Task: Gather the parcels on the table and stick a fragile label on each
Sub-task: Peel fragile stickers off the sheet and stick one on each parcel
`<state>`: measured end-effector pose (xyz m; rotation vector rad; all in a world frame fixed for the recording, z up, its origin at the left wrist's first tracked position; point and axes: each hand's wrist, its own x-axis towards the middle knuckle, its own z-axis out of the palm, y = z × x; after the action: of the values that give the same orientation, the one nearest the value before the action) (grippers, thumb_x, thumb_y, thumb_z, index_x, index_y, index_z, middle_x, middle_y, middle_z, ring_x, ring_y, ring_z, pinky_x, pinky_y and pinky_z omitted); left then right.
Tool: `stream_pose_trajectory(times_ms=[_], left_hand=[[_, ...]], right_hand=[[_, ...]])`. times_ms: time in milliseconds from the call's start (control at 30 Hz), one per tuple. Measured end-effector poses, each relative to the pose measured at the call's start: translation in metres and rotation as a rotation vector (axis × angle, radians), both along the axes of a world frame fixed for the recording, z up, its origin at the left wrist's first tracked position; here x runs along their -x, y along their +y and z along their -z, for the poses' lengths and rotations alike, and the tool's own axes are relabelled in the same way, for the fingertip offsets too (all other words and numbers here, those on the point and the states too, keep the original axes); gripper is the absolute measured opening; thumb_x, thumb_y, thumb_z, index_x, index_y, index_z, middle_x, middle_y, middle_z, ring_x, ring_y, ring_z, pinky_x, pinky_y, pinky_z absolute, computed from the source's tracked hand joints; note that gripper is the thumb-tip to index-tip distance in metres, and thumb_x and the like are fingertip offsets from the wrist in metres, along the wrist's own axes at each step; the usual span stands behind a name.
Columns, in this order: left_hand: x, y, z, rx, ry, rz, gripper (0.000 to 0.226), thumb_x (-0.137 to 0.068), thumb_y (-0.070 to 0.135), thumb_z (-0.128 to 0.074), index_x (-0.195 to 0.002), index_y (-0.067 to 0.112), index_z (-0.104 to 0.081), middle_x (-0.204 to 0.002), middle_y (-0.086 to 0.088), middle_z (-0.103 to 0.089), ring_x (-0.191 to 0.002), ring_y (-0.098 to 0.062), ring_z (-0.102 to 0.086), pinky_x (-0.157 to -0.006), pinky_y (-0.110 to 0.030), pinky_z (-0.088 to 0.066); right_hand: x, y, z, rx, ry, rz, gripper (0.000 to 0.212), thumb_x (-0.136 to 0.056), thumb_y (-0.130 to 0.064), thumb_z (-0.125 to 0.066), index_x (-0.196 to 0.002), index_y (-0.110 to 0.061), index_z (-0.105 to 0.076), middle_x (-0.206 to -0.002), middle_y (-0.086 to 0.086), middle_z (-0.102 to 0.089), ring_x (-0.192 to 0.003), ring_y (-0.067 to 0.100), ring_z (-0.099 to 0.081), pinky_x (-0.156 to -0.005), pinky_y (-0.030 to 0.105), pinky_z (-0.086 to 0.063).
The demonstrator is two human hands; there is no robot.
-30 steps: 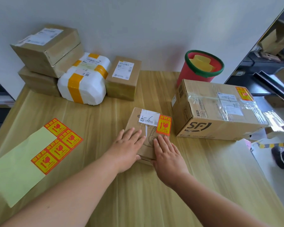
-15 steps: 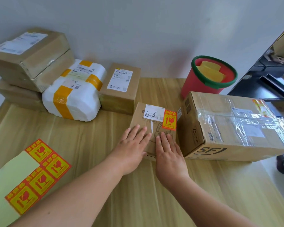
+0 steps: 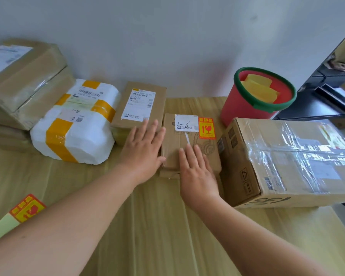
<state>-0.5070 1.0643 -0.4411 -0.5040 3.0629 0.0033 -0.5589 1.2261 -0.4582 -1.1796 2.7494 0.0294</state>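
Partly hidden under both hands, the small flat cardboard parcel (image 3: pixel 172 150) lies between them. Its near end is covered by the right hand (image 3: pixel 197 176), whose straight fingers rest flat on its top and grip nothing. The left hand (image 3: pixel 141 150) lies open against the parcel's left edge, fingers spread and blurred. Whether their tips touch the brown box (image 3: pixel 141 102) just beyond them I cannot tell. A red fragile label (image 3: pixel 207 128) sits on the parcel's top beyond the right fingertips; its print is too small to read. The label sheet (image 3: pixel 26 210), well to the left of the left hand, is cut off by the forearm and the frame edge. The stacked cartons (image 3: pixel 22 80) also run off the frame on that side. Just right of the right fingers stands the large taped carton (image 3: pixel 287 160), close beside the parcel. Bare wooden table (image 3: pixel 157 226) lies open on the near side of both hands.
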Motion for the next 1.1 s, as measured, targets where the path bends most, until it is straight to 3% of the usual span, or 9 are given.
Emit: stream_pose_trajectory(times_ms=[300,467,567,733,900,967,1033,1100], left_hand=[[0.017,-0.045,0.003,-0.027,-0.083,-0.1,0.084,-0.095,0.047,-0.042,-0.149,0.019,0.016,-0.158,-0.009,0.02,-0.145,-0.03,0.019,-0.118,-0.048,0.005],[0.014,-0.039,0.002,-0.067,-0.069,-0.1,0.088,-0.093,0.045,-0.048,-0.15,0.019,0.013,-0.159,-0.009,0.016,-0.145,-0.032,0.015,-0.118,-0.049,0.002],[0.004,-0.028,0.0,-0.093,-0.081,-0.11,0.087,-0.092,0.044,-0.048,-0.15,0.021,0.011,-0.159,-0.007,0.015,-0.145,-0.031,0.014,-0.116,-0.054,0.003],[-0.032,0.0,-0.005,-0.157,-0.068,-0.112,0.087,-0.089,0.044,-0.051,-0.151,0.025,0.008,-0.158,0.001,0.013,-0.145,-0.026,0.013,-0.113,-0.061,0.004],[-0.076,0.023,-0.008,-0.173,-0.024,-0.056,0.08,-0.089,0.042,-0.051,-0.151,0.027,-0.003,-0.159,0.0,0.003,-0.145,-0.024,0.003,-0.115,-0.054,-0.002],[-0.082,0.015,-0.01,-0.202,0.008,-0.13,0.081,-0.09,0.044,-0.051,-0.151,0.025,-0.002,-0.159,-0.005,0.007,-0.145,-0.027,0.003,-0.116,-0.048,-0.006],[-0.086,0.005,-0.014,-0.343,-0.014,-0.28,0.085,-0.091,0.043,-0.053,-0.151,0.023,0.003,-0.158,-0.01,0.014,-0.146,-0.032,0.003,-0.117,-0.043,-0.01],[-0.093,0.003,-0.017,-0.517,-0.02,-0.378,0.083,-0.091,0.039,-0.056,-0.152,0.023,-0.001,-0.159,-0.011,0.014,-0.145,-0.032,-0.011,-0.113,-0.039,-0.026]], right_hand=[[0.068,-0.044,-0.006,-0.018,0.054,0.191,0.071,-0.091,-0.002,-0.028,-0.153,-0.015,0.005,-0.16,0.007,0.016,-0.146,0.029,0.017,-0.119,0.044,0.005],[0.043,-0.051,-0.011,0.015,0.01,0.118,0.067,-0.095,-0.015,-0.035,-0.153,-0.021,-0.001,-0.16,0.005,0.017,-0.145,0.032,0.019,-0.116,0.05,0.004],[0.024,-0.053,-0.013,0.1,-0.037,0.049,0.068,-0.093,-0.016,-0.038,-0.153,-0.021,-0.007,-0.161,0.002,0.009,-0.147,0.027,0.013,-0.118,0.044,0.001],[-0.005,-0.065,-0.022,0.309,-0.187,0.01,0.065,-0.093,-0.016,-0.044,-0.152,-0.016,-0.017,-0.16,0.007,-0.009,-0.147,0.024,-0.012,-0.117,0.033,-0.014],[-0.037,-0.047,-0.03,0.289,-0.301,0.014,0.075,-0.09,-0.024,-0.054,-0.153,-0.018,-0.013,-0.161,0.009,-0.002,-0.146,0.023,-0.014,-0.113,0.029,-0.019],[-0.042,-0.044,-0.032,0.244,-0.329,0.067,0.082,-0.089,-0.03,-0.059,-0.153,-0.02,-0.008,-0.161,0.009,0.004,-0.144,0.026,-0.02,-0.11,0.032,-0.027],[-0.045,-0.046,-0.033,0.196,-0.364,0.131,0.084,-0.091,-0.035,-0.058,-0.153,-0.021,-0.003,-0.161,0.01,0.006,-0.14,0.03,-0.029,-0.104,0.036,-0.035],[-0.053,-0.049,-0.034,0.177,-0.363,0.169,0.08,-0.094,-0.035,-0.055,-0.153,-0.021,-0.003,-0.161,0.011,-0.001,-0.133,0.033,-0.04,-0.097,0.037,-0.041]])
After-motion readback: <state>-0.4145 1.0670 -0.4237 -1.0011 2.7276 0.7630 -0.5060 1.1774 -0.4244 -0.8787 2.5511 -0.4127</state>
